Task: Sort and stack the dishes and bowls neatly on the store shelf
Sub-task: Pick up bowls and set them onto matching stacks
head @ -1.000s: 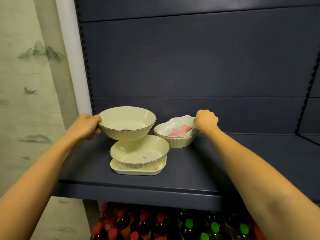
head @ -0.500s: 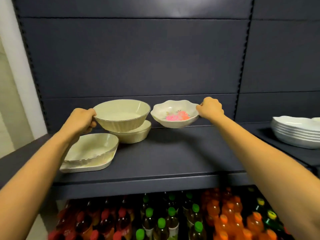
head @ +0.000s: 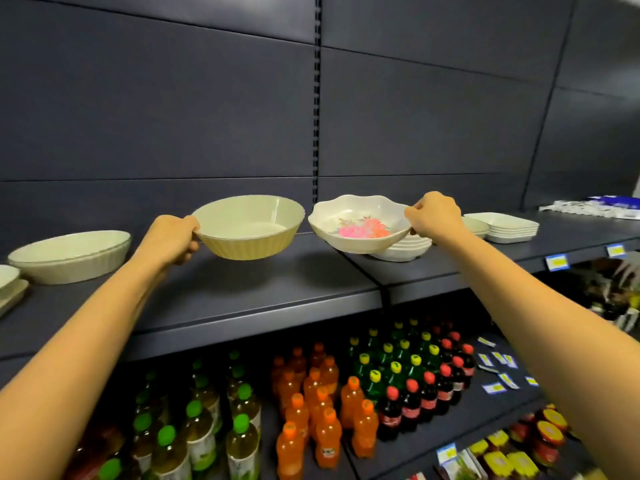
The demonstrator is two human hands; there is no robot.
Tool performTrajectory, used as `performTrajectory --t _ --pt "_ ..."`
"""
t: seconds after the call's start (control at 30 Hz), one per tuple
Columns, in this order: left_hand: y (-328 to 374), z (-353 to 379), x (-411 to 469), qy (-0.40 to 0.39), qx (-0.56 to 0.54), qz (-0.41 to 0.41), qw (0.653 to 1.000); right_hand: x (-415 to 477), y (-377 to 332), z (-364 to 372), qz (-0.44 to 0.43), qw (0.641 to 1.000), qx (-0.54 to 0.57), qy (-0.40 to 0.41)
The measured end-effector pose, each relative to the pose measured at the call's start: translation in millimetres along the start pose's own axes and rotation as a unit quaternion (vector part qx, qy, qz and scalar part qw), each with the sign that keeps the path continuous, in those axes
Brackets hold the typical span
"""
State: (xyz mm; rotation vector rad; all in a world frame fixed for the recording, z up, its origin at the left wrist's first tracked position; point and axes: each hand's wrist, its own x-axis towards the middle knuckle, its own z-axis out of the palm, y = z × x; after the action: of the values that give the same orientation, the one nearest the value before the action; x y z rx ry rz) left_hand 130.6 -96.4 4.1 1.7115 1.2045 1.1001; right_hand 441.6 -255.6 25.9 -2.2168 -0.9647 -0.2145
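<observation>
My left hand (head: 171, 239) grips the left rim of a cream ribbed bowl (head: 249, 227) and holds it in the air above the dark shelf (head: 263, 292). My right hand (head: 433, 214) pinches the right rim of a white scalloped bowl with pink flowers (head: 360, 225), held just over a stack of white scalloped dishes (head: 407, 249). Another cream ribbed bowl (head: 71, 254) rests on the shelf at the left. Behind my right forearm stands a stack of white square plates (head: 505, 227).
Cream dishes (head: 10, 285) sit at the far left edge. A lower shelf holds several drink bottles (head: 322, 403) in green, orange and dark colours. Price tags (head: 557, 262) hang on the shelf edge at the right. Boxes (head: 599, 207) lie far right.
Both hands have carried their bowls to the right along the shelf. The flowered bowl now hovers over the scalloped dish stack. The left dishes have dropped toward the frame's left edge.
</observation>
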Motion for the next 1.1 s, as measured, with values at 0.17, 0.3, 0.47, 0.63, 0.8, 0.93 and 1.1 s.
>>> performTrajectory --t 0.17,0.3,0.47,0.63,0.8,0.93,1.1 --pt "25.5 64.8 -21.3 -0.028 -0.013 0.012 0.999 11.2 64.3 -39.6 0.033 0.999 -0.018 0.016" --pt "44.0 104.0 -27.2 -0.039 -0.012 0.022 0.999 21.6 98.4 -60.7 0.051 0.998 -0.007 0.021" --pt "67.0 142.8 -21.7 -0.045 -0.009 0.032 0.998 42.7 123.7 -68.2 0.062 0.997 0.009 0.041" --pt "83.3 173.5 -3.4 -0.029 -0.014 0.04 0.999 75.6 139.0 -58.3 0.042 0.998 0.022 0.039" --pt "95.4 190.7 21.9 -0.001 -0.011 0.039 0.999 118.3 138.5 -42.7 0.029 0.999 0.027 0.011" --pt "101.9 195.8 30.8 0.038 -0.011 0.031 0.999 145.1 130.0 -17.5 0.012 0.998 0.057 -0.026" --pt "104.1 197.0 33.8 0.08 0.009 0.017 0.997 162.1 122.4 9.8 -0.018 0.992 0.085 -0.094"
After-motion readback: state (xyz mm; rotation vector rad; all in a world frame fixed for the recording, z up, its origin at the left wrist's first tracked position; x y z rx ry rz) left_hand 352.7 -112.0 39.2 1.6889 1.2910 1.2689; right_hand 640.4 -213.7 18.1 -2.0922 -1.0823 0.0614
